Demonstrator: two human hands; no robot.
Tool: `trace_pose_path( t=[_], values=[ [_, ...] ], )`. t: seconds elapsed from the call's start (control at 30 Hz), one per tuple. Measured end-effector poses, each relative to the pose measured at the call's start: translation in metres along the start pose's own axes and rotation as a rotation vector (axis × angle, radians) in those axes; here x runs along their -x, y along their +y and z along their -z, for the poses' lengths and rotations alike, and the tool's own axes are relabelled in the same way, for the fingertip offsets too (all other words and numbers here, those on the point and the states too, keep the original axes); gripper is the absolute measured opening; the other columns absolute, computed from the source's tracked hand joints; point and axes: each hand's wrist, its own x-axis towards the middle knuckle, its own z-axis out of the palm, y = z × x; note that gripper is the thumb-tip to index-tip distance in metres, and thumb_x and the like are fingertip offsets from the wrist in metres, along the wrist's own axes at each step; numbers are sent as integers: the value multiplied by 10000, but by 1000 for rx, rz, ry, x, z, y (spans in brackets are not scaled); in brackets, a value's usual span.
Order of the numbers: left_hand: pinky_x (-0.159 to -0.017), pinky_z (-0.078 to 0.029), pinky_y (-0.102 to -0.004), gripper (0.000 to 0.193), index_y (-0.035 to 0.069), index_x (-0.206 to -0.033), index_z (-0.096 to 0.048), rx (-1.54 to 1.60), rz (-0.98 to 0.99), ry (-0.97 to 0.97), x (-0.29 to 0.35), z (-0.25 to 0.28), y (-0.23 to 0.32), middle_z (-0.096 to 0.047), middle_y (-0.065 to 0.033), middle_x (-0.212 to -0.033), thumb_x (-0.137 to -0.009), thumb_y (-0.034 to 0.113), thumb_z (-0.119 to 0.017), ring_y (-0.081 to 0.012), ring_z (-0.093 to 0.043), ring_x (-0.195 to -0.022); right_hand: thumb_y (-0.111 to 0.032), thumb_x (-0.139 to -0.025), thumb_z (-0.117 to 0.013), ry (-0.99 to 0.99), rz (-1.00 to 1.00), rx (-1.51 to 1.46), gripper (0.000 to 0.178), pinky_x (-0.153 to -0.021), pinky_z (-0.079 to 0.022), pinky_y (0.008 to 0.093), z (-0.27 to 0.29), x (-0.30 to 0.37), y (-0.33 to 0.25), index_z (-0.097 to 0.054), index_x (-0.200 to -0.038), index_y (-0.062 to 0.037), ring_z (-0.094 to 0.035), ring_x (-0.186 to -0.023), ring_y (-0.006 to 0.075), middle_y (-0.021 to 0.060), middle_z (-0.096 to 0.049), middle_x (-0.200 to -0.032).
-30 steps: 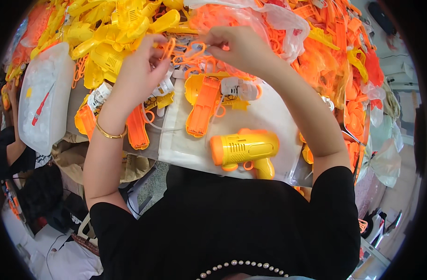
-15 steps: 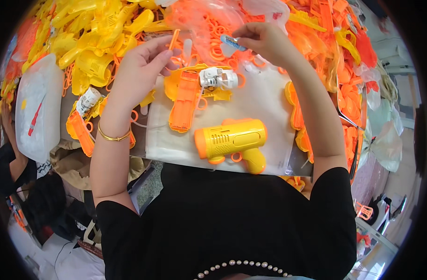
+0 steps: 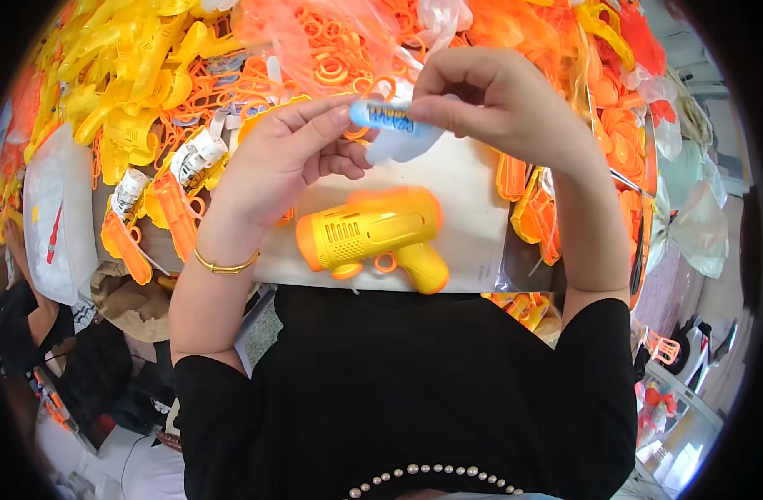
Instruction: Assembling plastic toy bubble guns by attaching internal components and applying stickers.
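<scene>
A small blue sticker (image 3: 386,117) with dark lettering, on a cloudy film (image 3: 405,145), is stretched between my hands above the work sheet. My right hand (image 3: 502,104) pinches its right end between thumb and fingers. At the other end, the thumb and forefinger of my left hand (image 3: 302,150) close on the edge, its other fingers loosely curled. Below them a yellow and orange toy gun (image 3: 369,237) lies on its side. Mostly hidden behind my left hand is an open yellow and orange gun shell. Left of that forearm sits another open gun half (image 3: 175,212) with a white motor unit (image 3: 198,157).
Yellow shells (image 3: 140,67) heap at the back left; orange rings (image 3: 327,50) and plastic bags lie behind my hands. A translucent bin (image 3: 73,237) holding a red screwdriver stands left. Orange gun halves (image 3: 538,215) lie under my right forearm. Another person's arm (image 3: 40,312) shows far left.
My right hand has brought the sticker nearer and leftward to my left hand, which now grips its end. The left hand now covers the middle gun shell. The whole view has shifted slightly.
</scene>
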Motion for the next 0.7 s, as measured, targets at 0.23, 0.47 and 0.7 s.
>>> trace_pose_path(
  t=[0.23, 0.47, 0.7],
  values=[
    [-694, -526, -242, 334, -15, -1169, -565, -156, 117, 34, -5, -14, 5, -636, -99, -924, -939, 219, -505, -136, -628, -745, -68, -773, -680, 34, 218, 269, 81, -543, -437, 232, 10, 3, -2, -642, -836, -34, -547, -594, 103, 29, -587, -686],
    [-690, -553, -259, 322, -46, -1115, -543, 159, 237, -139, -5, -10, -1, -640, -149, -959, -953, 219, -458, -171, -650, -784, -71, -647, -660, 280, 1156, 839, 230, -534, -488, 276, 14, 3, 12, -667, -875, -46, -592, -662, 177, 44, -574, -816],
    [-705, -569, -264, 298, -50, -1068, -548, 255, 238, -204, -3, -19, -1, -640, -175, -975, -957, 209, -448, -191, -667, -816, -72, -635, -670, 146, 1197, 906, 213, -523, -477, 267, 18, -1, 7, -658, -846, -48, -573, -655, 169, 39, -566, -809]
  ],
)
